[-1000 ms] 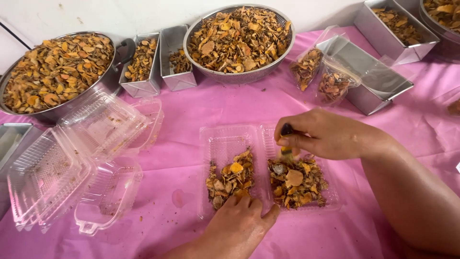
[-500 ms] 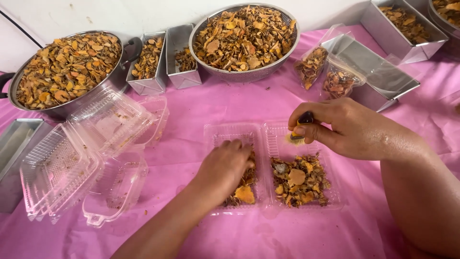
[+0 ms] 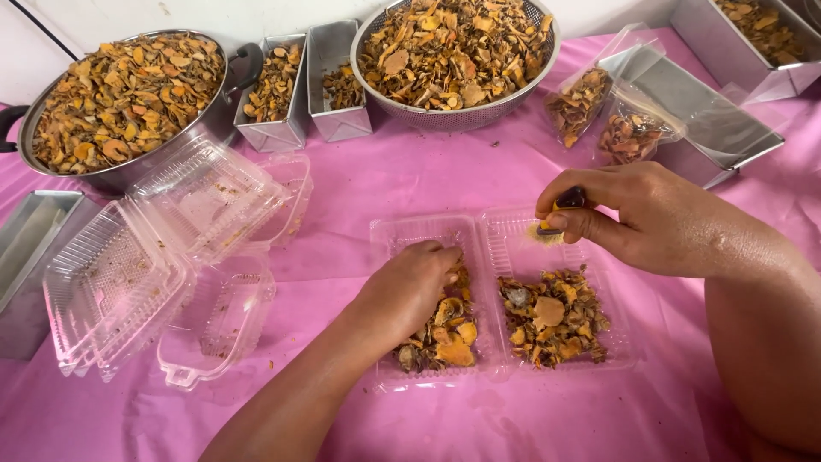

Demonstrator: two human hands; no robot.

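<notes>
An open clear plastic clamshell box (image 3: 428, 229) lies flat on the pink tablecloth, both halves partly filled with dried orange-brown slices (image 3: 552, 318). My left hand (image 3: 409, 289) rests in the left half, fingers curled into the slices there. My right hand (image 3: 629, 214) hovers over the far end of the right half and pinches a small dark and yellow piece (image 3: 560, 205) between thumb and fingers.
A stack of clear clamshell boxes (image 3: 162, 248) lies at left. Behind stand a large pot (image 3: 128, 90) and a metal colander (image 3: 457, 51) heaped with dried slices, small metal tins (image 3: 274, 85), filled clear bags (image 3: 599, 103) and metal trays (image 3: 718, 128).
My left hand moved from the near edge of the box up into the left half. My right hand lifted slightly toward the far end with the small piece.
</notes>
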